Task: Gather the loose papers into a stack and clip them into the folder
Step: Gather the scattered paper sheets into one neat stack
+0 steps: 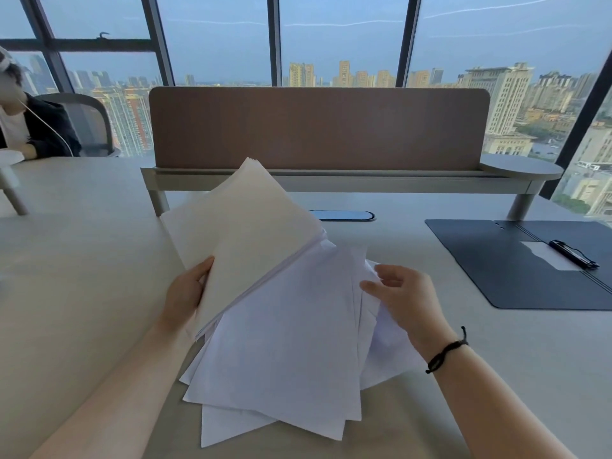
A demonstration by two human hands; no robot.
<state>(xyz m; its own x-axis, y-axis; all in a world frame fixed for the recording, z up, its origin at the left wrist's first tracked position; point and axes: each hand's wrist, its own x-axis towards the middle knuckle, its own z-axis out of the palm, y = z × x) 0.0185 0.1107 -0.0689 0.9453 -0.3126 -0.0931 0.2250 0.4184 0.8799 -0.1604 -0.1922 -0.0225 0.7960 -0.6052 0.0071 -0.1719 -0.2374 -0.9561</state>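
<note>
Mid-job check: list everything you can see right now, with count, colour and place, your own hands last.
held stack: one, white, raised in the left hand
loose papers: several, white, fanned on the desk
folder: one, dark, open, far right
clip: one, black, in the folder
desk: one, pale
divider panel: one, brown, behind
seated person: one, far left
left hand: grip on the held stack
right hand: fingers at the edge of the loose papers

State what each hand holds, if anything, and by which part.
The left hand grips a gathered stack of papers by its lower left edge. The right hand touches the loose sheets at their right edges; a firm hold cannot be told.
</note>
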